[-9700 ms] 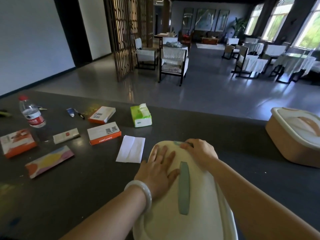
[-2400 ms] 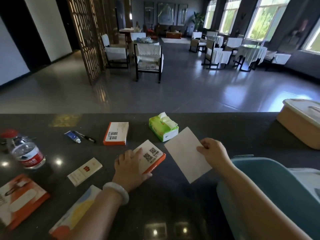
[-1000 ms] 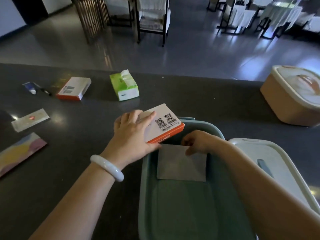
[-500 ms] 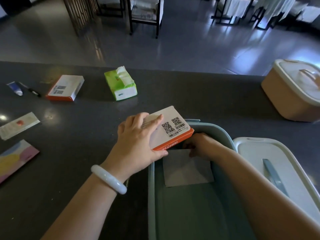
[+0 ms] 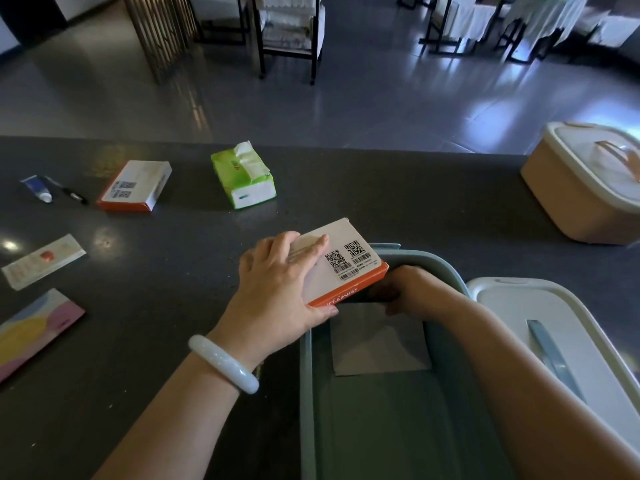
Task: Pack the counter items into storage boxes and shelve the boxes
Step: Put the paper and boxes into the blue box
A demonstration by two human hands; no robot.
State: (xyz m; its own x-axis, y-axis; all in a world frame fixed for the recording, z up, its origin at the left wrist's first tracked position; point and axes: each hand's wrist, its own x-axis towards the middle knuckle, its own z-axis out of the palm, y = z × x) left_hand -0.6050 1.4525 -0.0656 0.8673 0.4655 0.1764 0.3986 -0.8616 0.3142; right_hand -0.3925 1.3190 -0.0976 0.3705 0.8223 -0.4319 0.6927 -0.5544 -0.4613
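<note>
The orange-edged box (image 5: 341, 263) sits gripped under the left hand (image 5: 280, 289), just above the right hand (image 5: 414, 289), whose curled fingers possibly pinch the paper (image 5: 377, 337).

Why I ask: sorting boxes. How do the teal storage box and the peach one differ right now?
The teal storage box is open, its lid beside it, paper inside; the peach storage box is lidded. Teal sits near, peach far right. Both rest on the counter.
</note>
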